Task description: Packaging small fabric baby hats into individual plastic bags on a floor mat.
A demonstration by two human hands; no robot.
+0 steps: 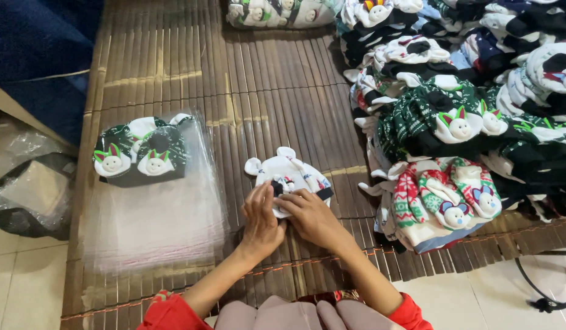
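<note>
From the head camera we look down on a dark slatted bamboo mat (258,91) spread over a pale tiled floor (26,281). Both our hands meet at the mat's near middle on a small white pair of socks (287,175) with round ears and a little animal face. Our left hand (261,221) lies flat, fingers together, pressing the near left edge of the pair. Our right hand (310,215) curls over the near right part; its fingertips bend onto the fabric, a loose, partly closed grip that pins the pair rather than lifting it. Whether any finger is tucked under the cloth we cannot tell.

We judge the pair to be light, soft and floppy, not fragile and not slippery on the ribbed mat; it should fold and flatten easily. The folded dark cuff at its right side looks like the firmest place to pinch, while the sewn-on ears and face are better left alone.

To the left, well apart from our hands, a dark green pair with two bunny faces (140,151) rests on a stack of clear plastic bags (154,220). On the right a large heap of patterned socks (460,110) rises, and a red and white pair (448,198) lies nearest us. A crumpled black bag (29,192) sits at the far left on the floor.
</note>
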